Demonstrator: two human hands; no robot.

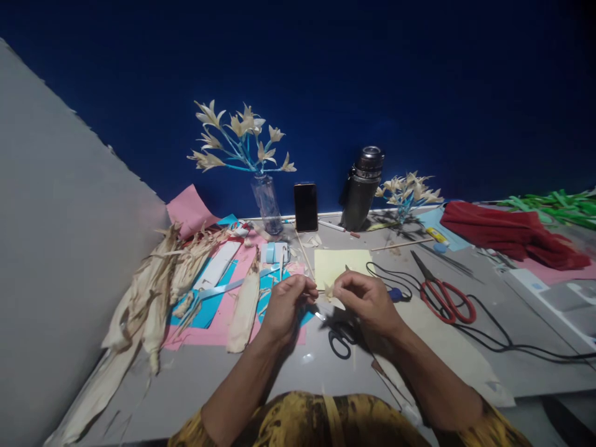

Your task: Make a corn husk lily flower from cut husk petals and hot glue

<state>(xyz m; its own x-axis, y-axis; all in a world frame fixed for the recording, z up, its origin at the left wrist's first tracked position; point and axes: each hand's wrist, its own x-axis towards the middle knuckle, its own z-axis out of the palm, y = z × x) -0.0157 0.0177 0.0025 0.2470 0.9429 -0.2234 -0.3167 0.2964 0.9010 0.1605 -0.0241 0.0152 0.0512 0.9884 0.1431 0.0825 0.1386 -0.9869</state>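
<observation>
My left hand [288, 303] is closed in a pinch, and what sits between its fingertips is too small to make out. Just across from it, my right hand [370, 299] pinches a small pale piece of corn husk [329, 293]. Both hands are close together above the table, in front of a yellow sheet of paper [342, 264]. Black-handled scissors [341, 341] lie beneath and between them, partly hidden by my right hand. To the left of my left hand lies a broad dried corn husk [245, 304] on pink and blue paper.
Dried husks [149, 298] are piled at left. Behind stand a glass bottle [267, 205] of husk flowers [246, 124], a phone [306, 207] and a dark flask [362, 189]. Red-handled scissors [447, 301], a black cord [507, 344] and a red cloth [503, 230] lie at right.
</observation>
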